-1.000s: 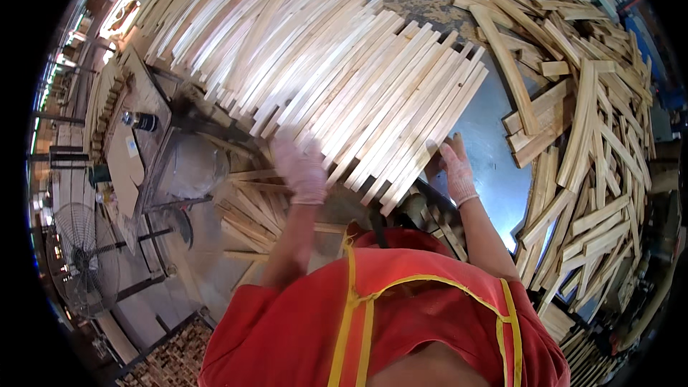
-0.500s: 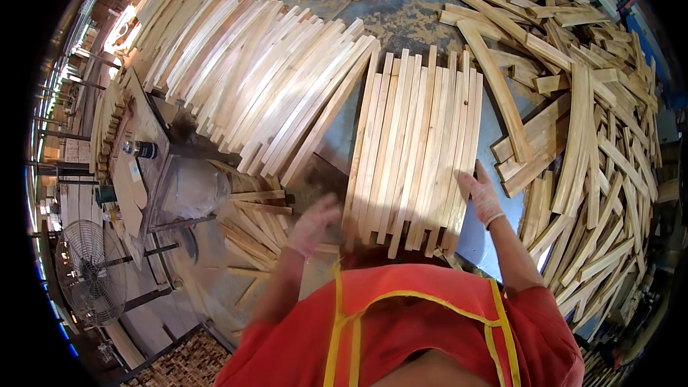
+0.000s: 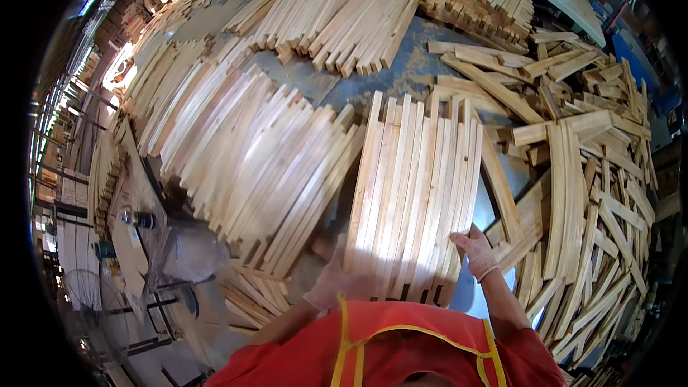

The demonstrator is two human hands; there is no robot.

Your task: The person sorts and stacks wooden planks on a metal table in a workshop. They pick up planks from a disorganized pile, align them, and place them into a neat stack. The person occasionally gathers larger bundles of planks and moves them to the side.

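Note:
A row of pale wooden strips (image 3: 416, 201) lies side by side in front of me, their ends uneven. My right hand (image 3: 476, 252), in a light glove, grips the row's right edge near its front end, thumb on top and fingers down the side. At the row's left front edge is my left hand (image 3: 331, 279), also gloved. It is blurred and its fingers are partly hidden against the strips, so its hold is unclear.
A larger spread of wooden strips (image 3: 251, 158) lies to the left, and more rows (image 3: 337, 21) lie farther back. A loose heap of wooden pieces (image 3: 595, 193) fills the right. At the left stand a side table with a dark can (image 3: 137, 219) and a fan (image 3: 80, 290).
My left hand has moved in from the left to the row's front left edge. My right hand stays at the right edge. The view has shifted, showing more of the far rows.

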